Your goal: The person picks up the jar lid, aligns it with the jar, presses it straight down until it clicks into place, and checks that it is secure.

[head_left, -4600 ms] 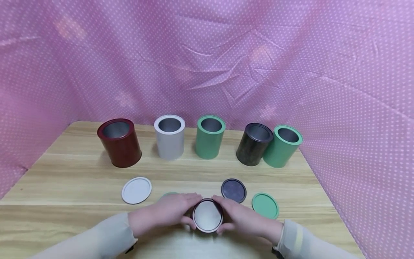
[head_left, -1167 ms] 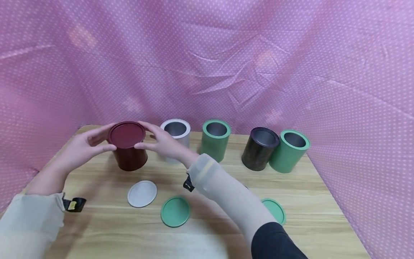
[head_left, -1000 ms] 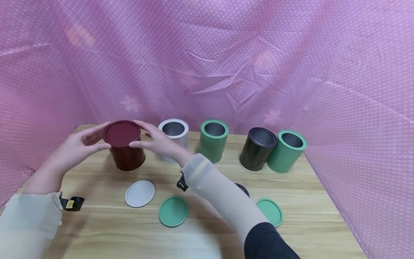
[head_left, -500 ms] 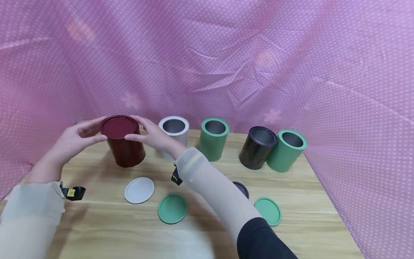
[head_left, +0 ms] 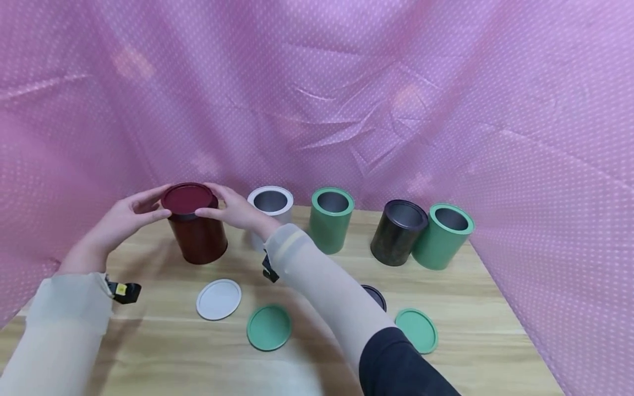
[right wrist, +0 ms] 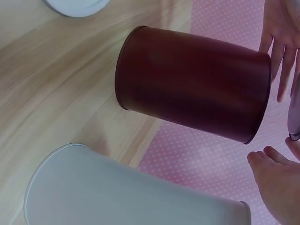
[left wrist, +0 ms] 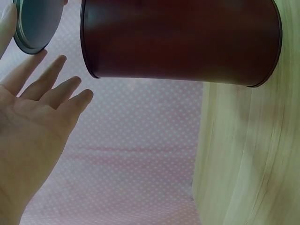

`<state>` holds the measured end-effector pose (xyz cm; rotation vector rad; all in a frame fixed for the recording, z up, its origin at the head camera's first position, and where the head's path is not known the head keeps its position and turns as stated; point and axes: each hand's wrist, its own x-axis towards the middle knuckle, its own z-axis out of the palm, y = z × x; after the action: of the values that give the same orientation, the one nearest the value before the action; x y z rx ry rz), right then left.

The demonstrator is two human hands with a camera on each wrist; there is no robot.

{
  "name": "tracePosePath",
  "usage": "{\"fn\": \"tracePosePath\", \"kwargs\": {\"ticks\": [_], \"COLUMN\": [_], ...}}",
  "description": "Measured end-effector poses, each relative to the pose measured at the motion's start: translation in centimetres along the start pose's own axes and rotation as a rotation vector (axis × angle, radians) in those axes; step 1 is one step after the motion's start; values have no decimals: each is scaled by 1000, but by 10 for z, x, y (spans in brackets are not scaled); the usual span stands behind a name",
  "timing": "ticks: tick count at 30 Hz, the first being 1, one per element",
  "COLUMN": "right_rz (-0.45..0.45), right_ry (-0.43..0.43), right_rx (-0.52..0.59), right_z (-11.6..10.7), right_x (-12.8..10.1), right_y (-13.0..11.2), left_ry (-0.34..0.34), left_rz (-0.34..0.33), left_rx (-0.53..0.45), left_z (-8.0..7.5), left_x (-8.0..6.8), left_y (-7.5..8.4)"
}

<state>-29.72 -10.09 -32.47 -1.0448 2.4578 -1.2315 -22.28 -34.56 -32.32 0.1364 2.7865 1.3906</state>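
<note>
Left hand (head_left: 121,220) pinches the dark red lid (head_left: 187,198) at its 9 o'clock edge, right hand (head_left: 233,210) pinches it at 3 o'clock. Lid sits just over the dark red can (head_left: 198,236), far left of the table (head_left: 148,341), white can (head_left: 269,212) just beside.

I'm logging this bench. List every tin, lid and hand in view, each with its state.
Dark red tin: upright, not capped.
Dark red lid: held just above that tin.
Left hand: pinches the lid's left edge.
Right hand: pinches its right edge.
White tin: upright, open.
Middle green tin: upright, open.
Black tin: open, against the right green tin.
White lid: flat on the table.
</note>
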Motion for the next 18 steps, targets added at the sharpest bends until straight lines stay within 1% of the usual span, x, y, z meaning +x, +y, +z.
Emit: {"fn": "tracePosePath", "kwargs": {"ticks": [1, 5, 9, 13, 15, 18], "right_rz": [-6, -3, 54, 104, 109, 115], "right_ry": [-1, -18, -23, -23, -20, -13], "right_rx": [5, 32, 49, 59, 63, 72], "right_z": [0, -1, 2, 6, 8, 10], "right_x": [1, 6, 8, 8, 8, 8], "right_y": [1, 3, 7, 12, 14, 16], "left_ry": [-9, -9, -27, -58, -68, -96], "left_rz": [-6, -15, -6, 26, 38, 23], "left_rx": [5, 34, 40, 36, 32, 20], "left_z": [-1, -4, -4, -1, 1, 3], "left_x": [2, 9, 14, 18, 18, 18], "left_y": [0, -1, -7, -13, -15, -17]}}
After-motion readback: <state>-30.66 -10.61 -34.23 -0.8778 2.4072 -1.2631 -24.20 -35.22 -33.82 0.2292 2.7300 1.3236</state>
